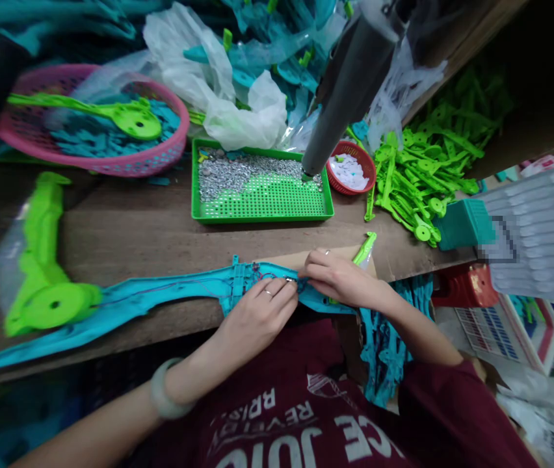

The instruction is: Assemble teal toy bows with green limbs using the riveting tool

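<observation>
Wooden workbench [125, 227], crowded with plastic parts, carries a green tray [267, 205] of small metal pieces. Nearer than the tray, along the bench's front edge, lies a long teal plastic piece [160, 296]. The left hand [257, 315] curls its fingers [281, 289] over the piece's ribbed middle and pinches it. The right hand [340, 281] meets it there, its fingertips narrowed on the same spot. A red bowl [350, 190] sits right of the tray and a pink basket [125, 162] left of it.

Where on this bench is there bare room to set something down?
The bench is bare between the pink basket, the green tray and the long teal part that the left hand and right hand grip. Right of the tray, the red bowl and lime parts pile crowd it.
</observation>
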Motion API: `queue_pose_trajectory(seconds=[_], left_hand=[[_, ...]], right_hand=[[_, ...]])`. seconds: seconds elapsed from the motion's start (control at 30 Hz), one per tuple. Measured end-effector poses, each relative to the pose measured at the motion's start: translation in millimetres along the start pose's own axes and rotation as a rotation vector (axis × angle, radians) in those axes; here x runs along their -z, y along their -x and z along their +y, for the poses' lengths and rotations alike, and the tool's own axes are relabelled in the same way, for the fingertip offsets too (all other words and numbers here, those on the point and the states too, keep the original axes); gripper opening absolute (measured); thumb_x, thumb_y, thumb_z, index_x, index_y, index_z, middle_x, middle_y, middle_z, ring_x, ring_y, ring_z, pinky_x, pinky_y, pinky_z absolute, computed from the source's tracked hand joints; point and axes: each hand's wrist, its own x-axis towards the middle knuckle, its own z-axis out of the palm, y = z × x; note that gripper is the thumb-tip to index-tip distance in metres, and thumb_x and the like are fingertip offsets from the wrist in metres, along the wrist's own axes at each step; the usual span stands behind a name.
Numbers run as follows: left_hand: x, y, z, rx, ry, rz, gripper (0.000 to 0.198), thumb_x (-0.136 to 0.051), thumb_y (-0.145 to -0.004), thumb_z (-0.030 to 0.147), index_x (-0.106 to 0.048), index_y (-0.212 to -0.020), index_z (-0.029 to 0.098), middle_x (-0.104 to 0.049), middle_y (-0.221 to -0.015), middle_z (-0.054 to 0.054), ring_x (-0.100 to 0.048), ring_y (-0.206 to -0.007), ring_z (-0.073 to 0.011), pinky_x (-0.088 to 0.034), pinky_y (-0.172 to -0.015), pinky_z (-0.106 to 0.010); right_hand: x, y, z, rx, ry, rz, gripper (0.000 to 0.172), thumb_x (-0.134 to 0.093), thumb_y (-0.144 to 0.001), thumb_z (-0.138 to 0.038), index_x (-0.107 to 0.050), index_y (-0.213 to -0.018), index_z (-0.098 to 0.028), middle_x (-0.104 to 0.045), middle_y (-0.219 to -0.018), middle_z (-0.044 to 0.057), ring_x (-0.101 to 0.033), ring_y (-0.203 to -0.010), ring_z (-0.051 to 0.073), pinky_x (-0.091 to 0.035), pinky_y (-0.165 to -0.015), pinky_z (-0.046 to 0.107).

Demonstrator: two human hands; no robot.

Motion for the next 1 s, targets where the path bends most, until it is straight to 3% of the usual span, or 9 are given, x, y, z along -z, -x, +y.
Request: queue_pose_trajectory(seconds=[0.2, 0.3, 0.57, 0.67, 0.83, 1.0], left_hand=[[0.3, -2, 3, -0.007, -0.091, 0.016, 0.037, -0.037, -0.095, 0.001, -0.072, -0.101, 0.010, -0.071, -0.099, -0.011, -0.063, -0.094, -0.0250, -0.051, -0.082, -0.037], [-0.2, -1, 3, -0.026, -0.101, 0.011, 0.036, -0.037, -0.095, 0.000, -0.071, -0.102, 0.008, -0.071, -0.100, -0.011, -0.063, -0.093, -0.0244, -0.051, -0.080, -0.036], [0.1, 1, -1, -0.035, -0.054, 0.012, 0.034, -0.037, -0.101, 0.008, -0.068, -0.113, 0.014, -0.071, -0.096, -0.008, -0.063, -0.091, -0.0225, -0.051, -0.084, -0.037], [-0.2, 0, -2, -0.054, -0.053, 0.011, 0.033, -0.037, -0.100, 0.007, -0.069, -0.108, 0.013, -0.071, -0.097, -0.009, -0.063, -0.092, -0.0226, -0.051, -0.083, -0.036], [-0.7, -3, 0, -0.040, -0.072, -0.002, 0.032, -0.038, -0.099, 0.006, -0.070, -0.105, 0.011, -0.069, -0.095, -0.009, -0.061, -0.090, -0.0240, -0.050, -0.080, -0.037], [-1.8, -4, 3, -0.017, -0.066, -0.002, 0.032, -0.040, -0.097, 0.004, -0.068, -0.111, 0.007, -0.067, -0.094, -0.012, -0.060, -0.093, -0.0258, -0.050, -0.082, -0.039]], right_hand=[[17, -18, 17, 0.101, -0.224, -0.214, 0.019, -0.051, -0.101, -0.020, -0.070, -0.100, -0.017, -0.056, -0.100, 0.006, -0.056, -0.094, 0.017, -0.050, -0.086, 0.031], [22, -23, 20, 0.139, -0.246, -0.232, 0.021, -0.048, -0.103, -0.020, -0.069, -0.099, -0.016, -0.056, -0.104, 0.007, -0.056, -0.099, 0.017, -0.049, -0.090, 0.031], [22, -29, 20, 0.246, -0.014, -0.266, 0.025, -0.045, -0.105, -0.026, -0.067, -0.097, -0.017, -0.058, -0.102, 0.008, -0.049, -0.097, 0.020, -0.045, -0.086, 0.031], [21, -28, 18, 0.284, 0.025, -0.265, 0.029, -0.040, -0.106, -0.026, -0.066, -0.097, -0.016, -0.060, -0.105, 0.009, -0.048, -0.097, 0.020, -0.044, -0.087, 0.031], [15, -24, 21, 0.261, 0.057, -0.241, 0.033, -0.037, -0.107, -0.026, -0.065, -0.094, -0.015, -0.058, -0.096, 0.009, -0.047, -0.091, 0.020, -0.043, -0.082, 0.031], [12, -25, 24, 0.222, 0.035, -0.256, 0.026, -0.043, -0.105, -0.023, -0.065, -0.094, -0.014, -0.057, -0.092, 0.007, -0.047, -0.084, 0.019, -0.044, -0.086, 0.033]])
